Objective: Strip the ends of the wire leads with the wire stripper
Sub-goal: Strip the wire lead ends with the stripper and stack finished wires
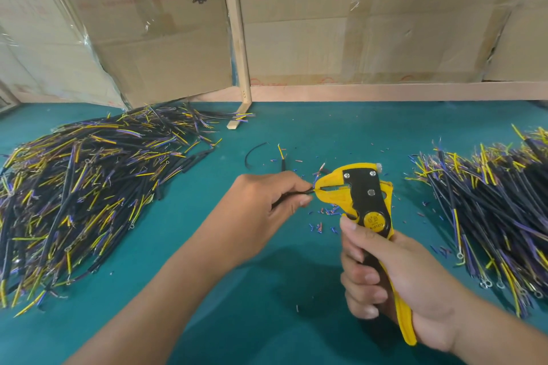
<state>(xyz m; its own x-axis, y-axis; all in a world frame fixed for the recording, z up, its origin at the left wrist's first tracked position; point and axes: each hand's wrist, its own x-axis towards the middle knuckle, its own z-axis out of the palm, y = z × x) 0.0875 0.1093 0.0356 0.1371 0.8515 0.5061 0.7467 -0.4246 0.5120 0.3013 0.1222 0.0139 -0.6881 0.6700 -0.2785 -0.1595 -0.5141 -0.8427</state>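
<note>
The green tabletop [267, 127] carried everything, with the yellow wire stripper [360, 195] near its middle serving as the hub of the work. Well to the left of the stripper lay a large pile of wire leads [83, 187], black sheaths with yellow and purple cores, and well to its right lay a second pile [498, 201]; the split probably kept unworked stock on one side and worked pieces on the other, though which heap was which could not be told. Behind the stripper, cardboard boxes [370, 24] stood along the back edge. The right hand [394, 278] was wrapped round the stripper's handles, thumb pressed near the pivot, holding the tool upright with its jaws pointing left so the other hand could feed it straight in. The left hand [267, 204], just left of the jaws, pinched one black wire lead [292, 197] between thumb and fingers close to its end, likely to keep the short tips stiff and aimed. The lead's tip sat at the mouth of the jaws; whether the blades had bitten was unclear. Around and below the stripper's head, tiny bits of cut insulation [324, 216] littered the cloth, dropped where the stripping was done.
</note>
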